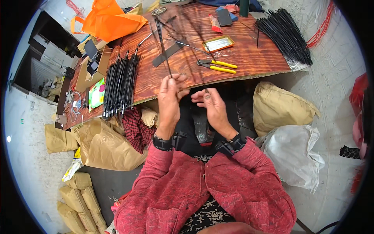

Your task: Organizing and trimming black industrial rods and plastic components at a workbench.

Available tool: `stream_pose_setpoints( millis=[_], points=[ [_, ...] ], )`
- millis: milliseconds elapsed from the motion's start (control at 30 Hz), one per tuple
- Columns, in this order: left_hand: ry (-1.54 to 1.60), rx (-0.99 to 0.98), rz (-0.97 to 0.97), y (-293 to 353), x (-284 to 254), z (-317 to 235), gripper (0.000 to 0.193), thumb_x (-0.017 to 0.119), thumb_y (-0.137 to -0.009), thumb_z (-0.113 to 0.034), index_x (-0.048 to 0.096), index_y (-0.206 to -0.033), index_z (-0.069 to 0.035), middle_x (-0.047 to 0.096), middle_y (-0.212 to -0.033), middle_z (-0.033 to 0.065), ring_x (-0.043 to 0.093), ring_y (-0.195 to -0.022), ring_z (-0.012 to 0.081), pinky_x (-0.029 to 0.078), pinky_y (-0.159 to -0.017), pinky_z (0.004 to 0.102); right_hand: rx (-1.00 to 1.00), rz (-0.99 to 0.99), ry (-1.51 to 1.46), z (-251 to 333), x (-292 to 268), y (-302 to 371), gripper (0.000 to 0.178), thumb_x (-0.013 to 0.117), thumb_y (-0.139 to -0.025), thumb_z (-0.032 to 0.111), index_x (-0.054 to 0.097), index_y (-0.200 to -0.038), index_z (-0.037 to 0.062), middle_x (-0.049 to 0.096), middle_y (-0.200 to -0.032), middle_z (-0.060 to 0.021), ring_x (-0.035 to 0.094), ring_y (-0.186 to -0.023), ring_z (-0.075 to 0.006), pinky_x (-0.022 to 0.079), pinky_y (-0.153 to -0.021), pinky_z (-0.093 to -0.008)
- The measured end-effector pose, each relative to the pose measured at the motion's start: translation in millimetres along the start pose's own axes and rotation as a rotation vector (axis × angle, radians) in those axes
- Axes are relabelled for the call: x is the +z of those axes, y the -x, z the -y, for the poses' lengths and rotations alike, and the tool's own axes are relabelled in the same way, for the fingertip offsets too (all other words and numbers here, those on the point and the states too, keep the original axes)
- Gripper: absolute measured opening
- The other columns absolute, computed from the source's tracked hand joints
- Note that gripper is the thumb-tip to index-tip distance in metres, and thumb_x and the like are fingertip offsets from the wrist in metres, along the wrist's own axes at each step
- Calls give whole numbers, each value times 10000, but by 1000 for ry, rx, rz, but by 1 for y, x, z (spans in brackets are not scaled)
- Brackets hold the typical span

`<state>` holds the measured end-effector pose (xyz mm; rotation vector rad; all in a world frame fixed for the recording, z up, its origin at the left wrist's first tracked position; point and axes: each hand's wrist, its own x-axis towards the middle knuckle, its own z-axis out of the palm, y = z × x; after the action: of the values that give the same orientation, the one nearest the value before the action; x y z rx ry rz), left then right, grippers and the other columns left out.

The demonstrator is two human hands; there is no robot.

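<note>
Have a bundle of black rods point(121, 80) at left on the table point(148, 84). Pinching a thin dark rod point(168, 64) in the left hand point(170, 89), pointing out over the table. Pinching another dark strip point(205, 86), blurred, in the right hand point(213, 106). Have yellow-handled pliers point(224, 63) just beyond, more rods point(284, 37) far right.

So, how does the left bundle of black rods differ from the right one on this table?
The left bundle has thicker pieces, while the right bundle is made of many thin rods. The left bundle shows silvery bits near its ends; the right bundle looks plain black. The left bundle points toward the wearer, whereas the right bundle slants down to the right. Both are long and dark, lying on the wooden table.
</note>
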<state>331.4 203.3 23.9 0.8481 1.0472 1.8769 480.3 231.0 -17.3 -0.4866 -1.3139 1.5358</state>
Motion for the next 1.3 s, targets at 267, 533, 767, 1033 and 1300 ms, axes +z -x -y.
stream_pose_setpoints(
  millis=[267, 533, 767, 1033, 1300],
  points=[
    [83, -53, -5, -7, 18, 11, 364, 547, -1034, -228, 530, -1332, -20, 679, -1146, 95, 662, -1003, 165, 554, -802, 278, 40, 107, 354, -3, 3, -8, 303, 396, -1077, 263, 525, -1179, 7, 654, -766, -77, 666, -712, -162, 530, -674, -305],
    [-40, -97, 88, -14, -4, 23, 369, 554, -1028, -203, 534, -1345, -15, 672, -1146, 102, 666, -988, 203, 562, -845, 349, -67, 165, 666, 2, 2, -33, 316, 414, -1059, 307, 548, -1108, 26, 567, -647, -101, 604, -598, -220, 465, -582, -383],
    [-26, 130, 140, -102, 12, -57, 318, 446, -1069, -258, 538, -1217, 9, 665, -959, 56, 661, -817, 155, 565, -762, 309, -72, 269, 614, -13, -12, -38, 344, 417, -1053, 313, 572, -1014, 9, 582, -666, -117, 611, -613, -245, 463, -585, -392],
    [-254, 416, 347, -94, 39, -86, 273, 477, -1062, -198, 584, -1204, 9, 637, -928, 39, 673, -916, 161, 555, -844, 303, -360, 281, 643, 13, 21, -111, 235, 470, -1032, 197, 577, -1005, -10, 624, -746, -119, 630, -661, -208, 495, -648, -368],
    [-253, 323, 245, -106, 13, -74, 263, 497, -1051, -168, 606, -1203, 17, 701, -1001, 77, 683, -949, 165, 557, -868, 298, -254, 417, 541, -15, 22, -125, 190, 482, -1034, 154, 564, -1060, -15, 637, -794, -99, 624, -678, -166, 501, -630, -313]
  ],
)
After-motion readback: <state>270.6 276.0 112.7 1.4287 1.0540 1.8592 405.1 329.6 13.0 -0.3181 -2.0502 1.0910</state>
